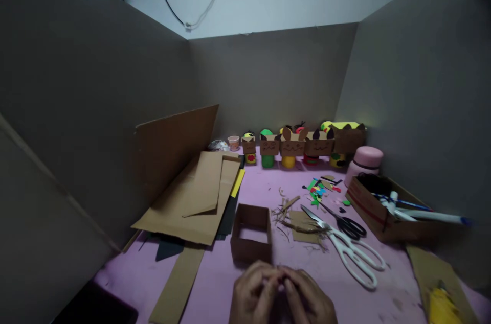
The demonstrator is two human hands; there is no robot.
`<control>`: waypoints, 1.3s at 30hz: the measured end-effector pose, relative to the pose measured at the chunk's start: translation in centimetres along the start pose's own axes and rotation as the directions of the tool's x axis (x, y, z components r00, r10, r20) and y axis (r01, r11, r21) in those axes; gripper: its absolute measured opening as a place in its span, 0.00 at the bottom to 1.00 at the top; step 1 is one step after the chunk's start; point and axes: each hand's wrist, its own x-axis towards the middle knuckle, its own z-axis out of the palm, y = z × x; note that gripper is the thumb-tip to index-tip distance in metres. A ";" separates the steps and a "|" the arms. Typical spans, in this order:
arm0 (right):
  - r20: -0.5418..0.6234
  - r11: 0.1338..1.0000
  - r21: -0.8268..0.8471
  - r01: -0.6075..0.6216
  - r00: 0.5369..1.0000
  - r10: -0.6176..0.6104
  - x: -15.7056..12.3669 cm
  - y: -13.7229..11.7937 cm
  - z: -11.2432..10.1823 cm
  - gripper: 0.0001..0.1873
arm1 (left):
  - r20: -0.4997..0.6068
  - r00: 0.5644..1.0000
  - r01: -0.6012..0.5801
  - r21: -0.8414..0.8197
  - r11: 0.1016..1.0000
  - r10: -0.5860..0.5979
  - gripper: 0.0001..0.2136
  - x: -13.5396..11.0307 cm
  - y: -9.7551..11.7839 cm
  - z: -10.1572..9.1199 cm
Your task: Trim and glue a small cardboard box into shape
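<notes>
My left hand [255, 293] and my right hand [310, 296] meet at the bottom centre of the head view, fingertips pinched together. Whatever sits between the fingers is too small and dark to make out. Just beyond them stands a small open square cardboard frame [251, 234] on the pink table [222, 283]. To its right lie cardboard scraps [303, 227], white-handled scissors [355, 255] and black-handled scissors [345, 222].
Cardboard sheets [195, 196] lean and lie at the left. A row of cardboard-headed figures [295, 147] lines the back wall. A cardboard box with pens [391, 211] and a pink jar [364, 160] stand at the right. Coloured paper bits [318, 188] lie mid-table.
</notes>
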 end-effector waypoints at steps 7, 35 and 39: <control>-0.029 0.989 -0.008 -0.146 0.989 0.146 1.3 -1.7 -1.7 0.10 | -0.039 0.859 0.460 -0.379 0.803 -0.510 0.12 -0.1 1.6 2.2; 0.120 0.890 0.240 -0.388 0.922 0.369 3.7 -3.5 -3.5 0.13 | 0.270 0.785 0.616 -0.439 0.655 -0.557 0.20 -1.8 2.9 1.6; 0.198 0.721 0.361 -0.591 0.805 0.560 4.0 -3.5 -3.7 0.16 | 0.279 0.796 0.603 -0.439 0.666 -0.537 0.20 -2.0 3.1 1.5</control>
